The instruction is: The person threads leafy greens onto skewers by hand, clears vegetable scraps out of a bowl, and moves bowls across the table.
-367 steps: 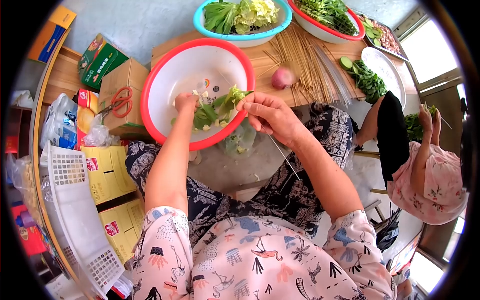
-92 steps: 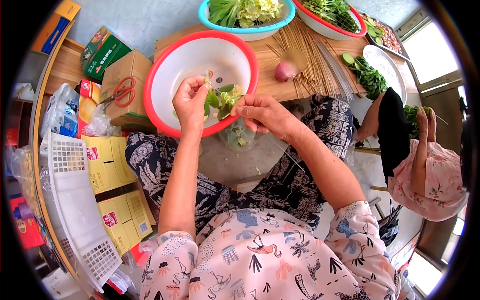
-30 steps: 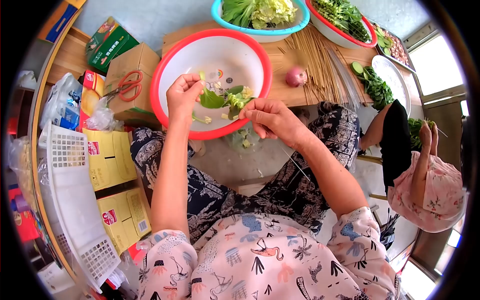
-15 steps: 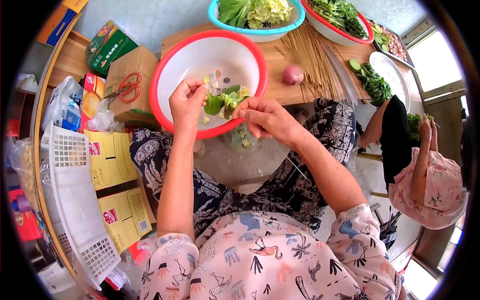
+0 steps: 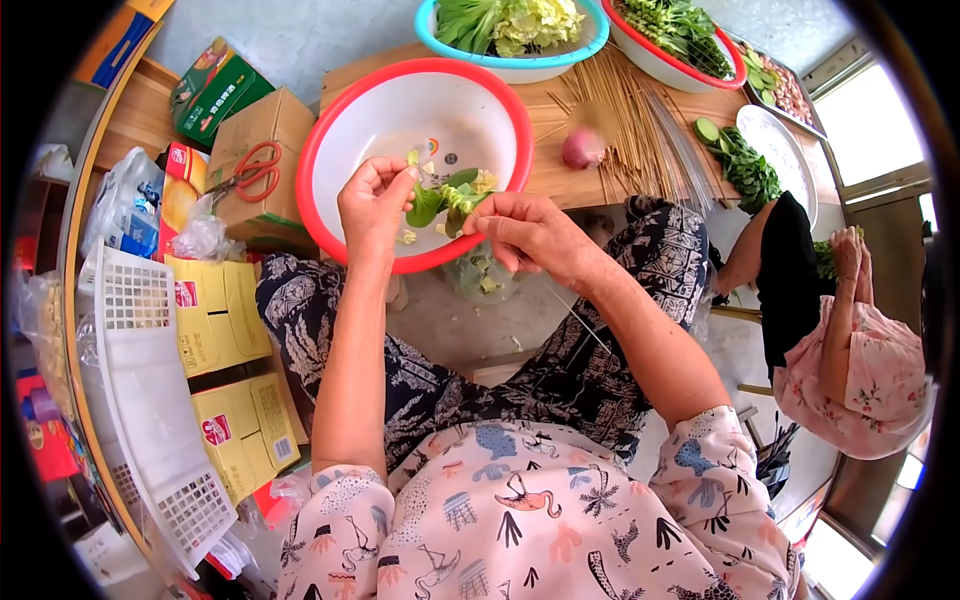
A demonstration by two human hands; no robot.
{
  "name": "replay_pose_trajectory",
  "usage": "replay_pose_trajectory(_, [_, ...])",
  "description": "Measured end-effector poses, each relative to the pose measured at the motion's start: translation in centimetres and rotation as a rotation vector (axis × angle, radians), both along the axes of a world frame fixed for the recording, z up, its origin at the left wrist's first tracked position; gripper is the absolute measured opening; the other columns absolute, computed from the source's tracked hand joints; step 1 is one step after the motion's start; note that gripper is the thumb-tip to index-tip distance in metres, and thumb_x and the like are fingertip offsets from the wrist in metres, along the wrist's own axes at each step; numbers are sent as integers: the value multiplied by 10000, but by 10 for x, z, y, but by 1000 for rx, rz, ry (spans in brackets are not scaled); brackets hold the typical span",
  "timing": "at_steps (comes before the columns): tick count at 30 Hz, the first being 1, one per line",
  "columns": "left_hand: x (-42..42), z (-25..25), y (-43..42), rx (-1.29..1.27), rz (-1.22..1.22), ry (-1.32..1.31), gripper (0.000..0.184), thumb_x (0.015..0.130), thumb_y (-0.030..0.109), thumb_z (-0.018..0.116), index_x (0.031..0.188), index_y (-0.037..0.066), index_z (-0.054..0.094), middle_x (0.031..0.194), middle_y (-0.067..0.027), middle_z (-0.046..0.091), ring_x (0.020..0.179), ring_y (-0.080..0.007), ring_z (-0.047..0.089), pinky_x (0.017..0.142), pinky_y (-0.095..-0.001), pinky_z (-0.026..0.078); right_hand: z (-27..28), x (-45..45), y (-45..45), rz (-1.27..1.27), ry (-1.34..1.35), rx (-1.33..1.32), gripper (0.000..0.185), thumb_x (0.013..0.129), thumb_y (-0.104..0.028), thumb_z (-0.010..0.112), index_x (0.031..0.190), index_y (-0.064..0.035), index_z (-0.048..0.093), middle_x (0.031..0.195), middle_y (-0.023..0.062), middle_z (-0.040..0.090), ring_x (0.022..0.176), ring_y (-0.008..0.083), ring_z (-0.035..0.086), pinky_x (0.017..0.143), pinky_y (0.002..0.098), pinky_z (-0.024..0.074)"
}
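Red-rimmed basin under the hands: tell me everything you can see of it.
The basin is round and white, plastic-looking, with a broad red rim and a small rainbow print inside. It sits open side up on the wooden table, overhanging its near edge. A few pale scraps show inside. The left hand, right hand and greens are at its near side; contact with the rim is unclear.

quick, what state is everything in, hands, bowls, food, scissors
left hand, pinching a green leaf
right hand, pinching a thin skewer
front bowl, few bits inside
blue-rimmed basin, heaped with greens
back red-rimmed basin, full of greens
onion, looks whole
cucumber, cut
bamboo sticks, loose
scissors, open or shut unclear
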State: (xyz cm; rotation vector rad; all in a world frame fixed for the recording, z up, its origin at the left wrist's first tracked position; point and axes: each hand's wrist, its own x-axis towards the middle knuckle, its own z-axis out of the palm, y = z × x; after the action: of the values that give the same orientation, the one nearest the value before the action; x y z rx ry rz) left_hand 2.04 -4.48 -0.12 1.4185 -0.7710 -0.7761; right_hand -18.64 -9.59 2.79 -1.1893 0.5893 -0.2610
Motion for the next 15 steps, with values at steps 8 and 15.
replay_pose_trajectory(8, [1,-2,0,-12,-3,-17,78,836,44,662,899,23,621,760,-3,617,620,-52,550,550,-186,437,-2,0,-1,6,4,-6,185,958,-168,486,980,-19,595,545,-25,473,440,20,362,395,181,253])
replay_pose_trajectory(15, [-1,-5,0,-34,20,-149,75,832,34,666,891,20,622,762,-4,625,632,-51,563,571,-187,455,-2,0,0,2,9,-20,180,956,-167,489,978,-25,596,545,-26,474,439,19,363,395,182,253])
